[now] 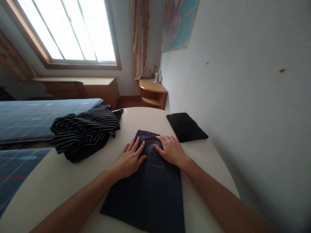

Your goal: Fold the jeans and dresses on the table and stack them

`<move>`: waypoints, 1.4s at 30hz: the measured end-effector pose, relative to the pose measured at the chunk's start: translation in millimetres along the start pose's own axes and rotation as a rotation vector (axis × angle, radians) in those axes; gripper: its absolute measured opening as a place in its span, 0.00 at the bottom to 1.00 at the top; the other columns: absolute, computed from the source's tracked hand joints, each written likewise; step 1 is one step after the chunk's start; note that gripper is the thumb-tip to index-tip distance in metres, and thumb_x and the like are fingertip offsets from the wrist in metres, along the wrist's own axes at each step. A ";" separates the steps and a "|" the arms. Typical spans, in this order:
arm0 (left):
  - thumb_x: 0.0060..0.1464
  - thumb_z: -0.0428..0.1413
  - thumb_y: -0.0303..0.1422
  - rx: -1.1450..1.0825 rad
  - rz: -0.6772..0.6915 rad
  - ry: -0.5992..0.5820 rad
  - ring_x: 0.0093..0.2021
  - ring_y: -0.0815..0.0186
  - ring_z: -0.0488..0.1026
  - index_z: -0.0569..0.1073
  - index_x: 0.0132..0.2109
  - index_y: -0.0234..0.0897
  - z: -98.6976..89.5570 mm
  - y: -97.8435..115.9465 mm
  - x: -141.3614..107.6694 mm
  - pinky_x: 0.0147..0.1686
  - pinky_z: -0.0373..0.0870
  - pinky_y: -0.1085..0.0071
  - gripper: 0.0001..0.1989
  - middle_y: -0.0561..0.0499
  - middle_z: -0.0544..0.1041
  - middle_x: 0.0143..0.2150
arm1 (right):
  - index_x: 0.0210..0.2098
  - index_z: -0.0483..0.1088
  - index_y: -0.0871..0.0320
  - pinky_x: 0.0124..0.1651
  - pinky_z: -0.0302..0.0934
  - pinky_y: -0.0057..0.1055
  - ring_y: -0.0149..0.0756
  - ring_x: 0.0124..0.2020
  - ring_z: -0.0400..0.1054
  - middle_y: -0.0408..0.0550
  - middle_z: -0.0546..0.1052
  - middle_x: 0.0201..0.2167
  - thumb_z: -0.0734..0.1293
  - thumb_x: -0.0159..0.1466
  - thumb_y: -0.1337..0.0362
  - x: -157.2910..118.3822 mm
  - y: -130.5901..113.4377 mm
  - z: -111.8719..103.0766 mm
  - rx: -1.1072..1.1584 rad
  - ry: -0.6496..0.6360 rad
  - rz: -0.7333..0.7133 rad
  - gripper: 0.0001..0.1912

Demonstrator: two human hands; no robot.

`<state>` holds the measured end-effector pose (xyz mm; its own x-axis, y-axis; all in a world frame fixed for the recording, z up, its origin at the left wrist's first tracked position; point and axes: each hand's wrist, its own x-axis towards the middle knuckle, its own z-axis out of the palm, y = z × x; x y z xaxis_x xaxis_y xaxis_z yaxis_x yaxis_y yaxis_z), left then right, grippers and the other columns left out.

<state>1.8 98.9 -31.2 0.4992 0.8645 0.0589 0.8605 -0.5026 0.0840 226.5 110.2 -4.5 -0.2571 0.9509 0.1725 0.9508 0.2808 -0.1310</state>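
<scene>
A dark navy folded garment [150, 194], which looks like trousers, lies lengthwise on the white round table [199, 191] in front of me. My left hand [131, 158] rests on its upper left edge, fingers spread. On the upper right part lies my right hand [171, 149], palm down with its fingers stretched out and the thumb apart. Neither hand grips the cloth. Just beyond my right hand is a black folded cloth [188, 127]. To the left sits a loose heap of black clothing with white stripes [85, 126].
A blue plaid-covered bed or mattress [36, 119] adjoins the table's left side. The white wall [255, 113] runs close along the right. Behind the table stand a small corner shelf [153, 86] and a low wooden cabinet [97, 84] beneath the window [70, 29].
</scene>
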 end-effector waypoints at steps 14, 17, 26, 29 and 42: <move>0.62 0.43 0.59 -0.177 0.123 -0.178 0.73 0.34 0.34 0.46 0.74 0.44 -14.5 77.0 -51.6 0.62 0.41 0.25 0.42 0.40 0.39 0.76 | 0.44 0.77 0.61 0.40 0.64 0.37 0.47 0.38 0.78 0.61 0.81 0.34 0.58 0.72 0.55 -9.7 10.7 -29.8 -0.268 -0.047 0.234 0.20; 0.63 0.46 0.57 -0.231 0.267 -0.227 0.74 0.39 0.32 0.37 0.75 0.41 -22.4 55.8 -43.6 0.65 0.38 0.29 0.45 0.41 0.38 0.76 | 0.40 0.78 0.61 0.37 0.65 0.37 0.51 0.38 0.78 0.62 0.81 0.34 0.59 0.71 0.53 -16.7 14.4 -36.8 -0.266 -0.079 0.289 0.22; 0.64 0.50 0.52 -0.294 0.464 -0.185 0.75 0.51 0.40 0.44 0.74 0.50 -35.3 8.8 -17.5 0.71 0.38 0.44 0.39 0.50 0.47 0.75 | 0.64 0.65 0.59 0.54 0.64 0.43 0.52 0.55 0.70 0.61 0.73 0.58 0.58 0.71 0.53 -15.4 24.8 -23.2 -0.021 0.050 0.165 0.27; 0.63 0.52 0.52 -0.275 0.464 -0.117 0.75 0.50 0.40 0.49 0.73 0.51 -28.5 7.3 -16.3 0.71 0.40 0.45 0.37 0.51 0.46 0.76 | 0.69 0.58 0.54 0.67 0.51 0.44 0.46 0.68 0.56 0.53 0.61 0.69 0.57 0.72 0.53 -12.8 19.5 -11.2 0.080 0.071 -0.076 0.29; 0.66 0.49 0.47 -0.034 0.065 0.195 0.71 0.47 0.56 0.66 0.67 0.42 -12.0 -7.8 5.0 0.68 0.51 0.46 0.27 0.42 0.64 0.69 | 0.71 0.55 0.53 0.70 0.34 0.59 0.54 0.74 0.38 0.51 0.51 0.73 0.52 0.70 0.39 -7.9 2.9 20.9 0.057 -0.060 0.092 0.37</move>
<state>-3.6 107.0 -19.6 0.5212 0.8138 0.2568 0.8216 -0.5599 0.1068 227.7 106.2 -26.6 -0.1811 0.9785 0.0992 0.9599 0.1978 -0.1986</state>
